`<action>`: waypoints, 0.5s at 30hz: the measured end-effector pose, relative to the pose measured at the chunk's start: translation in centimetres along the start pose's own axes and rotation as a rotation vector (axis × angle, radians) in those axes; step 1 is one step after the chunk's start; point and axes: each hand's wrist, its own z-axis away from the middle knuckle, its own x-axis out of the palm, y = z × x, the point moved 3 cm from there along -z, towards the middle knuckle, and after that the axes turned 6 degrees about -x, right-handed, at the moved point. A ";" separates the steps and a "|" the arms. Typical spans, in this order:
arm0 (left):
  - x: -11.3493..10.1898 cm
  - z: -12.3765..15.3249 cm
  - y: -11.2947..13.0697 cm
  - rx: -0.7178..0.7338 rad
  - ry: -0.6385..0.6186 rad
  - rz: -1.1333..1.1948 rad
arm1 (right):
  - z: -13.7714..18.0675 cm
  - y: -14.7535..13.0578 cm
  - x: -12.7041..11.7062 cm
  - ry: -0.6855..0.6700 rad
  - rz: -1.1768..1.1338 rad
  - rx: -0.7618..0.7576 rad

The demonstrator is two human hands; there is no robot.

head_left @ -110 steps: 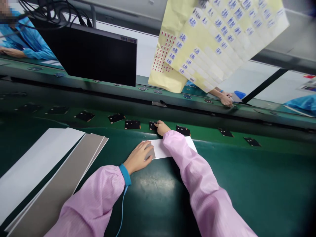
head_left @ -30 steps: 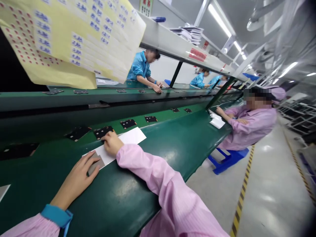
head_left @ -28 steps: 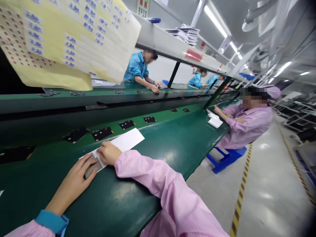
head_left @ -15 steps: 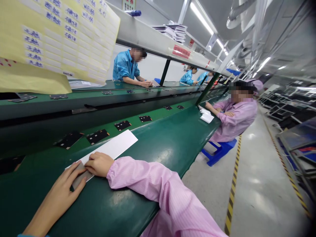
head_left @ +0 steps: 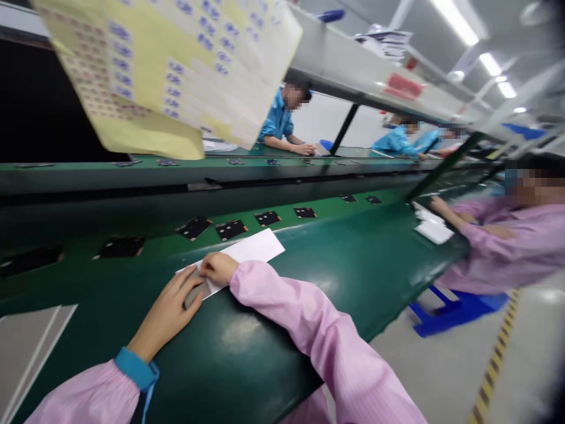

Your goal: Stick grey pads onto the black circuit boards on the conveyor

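Observation:
A long white strip (head_left: 261, 246) lies slantwise on the green bench. Over its near left end is a small grey sheet (head_left: 198, 290), mostly hidden by my hands. My left hand (head_left: 166, 311) rests on that grey sheet, fingers stretched and thumb apart, pressing along its left part. At the sheet's right part my right hand (head_left: 219, 268) is closed, its fingertips pinched together against the surface. Whatever may be between those fingertips is too small to make out. A blue band (head_left: 136, 368) circles my left wrist.
Several black flat parts (head_left: 231, 229) lie on the green belt beyond. Grey sheets with white edges (head_left: 26, 347) lie at the bench's left. Yellow label papers (head_left: 176, 76) hang at upper left. A co-worker in pink (head_left: 516, 241) sits at right beside white papers (head_left: 432, 227).
My view has turned left, so the scene sits further right and the grey sheets at left show. Both hands stay at the grey sheet; the right fingers look more tightly curled.

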 end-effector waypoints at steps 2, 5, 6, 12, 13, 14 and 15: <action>-0.4 0.1 0.5 0.000 0.022 -0.008 | -0.4 0.6 -1.0 0.038 -0.111 0.015; -0.6 0.1 0.6 -0.027 0.031 -0.019 | -2.7 2.6 -3.1 0.114 -0.252 0.014; -0.6 0.2 0.5 -0.037 0.032 -0.018 | -3.8 3.5 -3.8 0.115 -0.262 0.018; -0.8 0.3 0.6 -0.064 0.022 0.003 | -10.5 8.0 -5.3 -0.071 -0.149 0.026; -0.9 0.2 0.6 -0.068 0.019 0.007 | -11.3 8.6 -5.4 -0.094 -0.149 0.028; -0.9 0.2 0.6 -0.069 0.017 0.012 | -11.8 9.1 -5.4 -0.117 -0.160 0.036; -0.9 0.2 0.7 -0.068 0.017 0.017 | -12.2 9.6 -5.4 -0.143 -0.180 0.049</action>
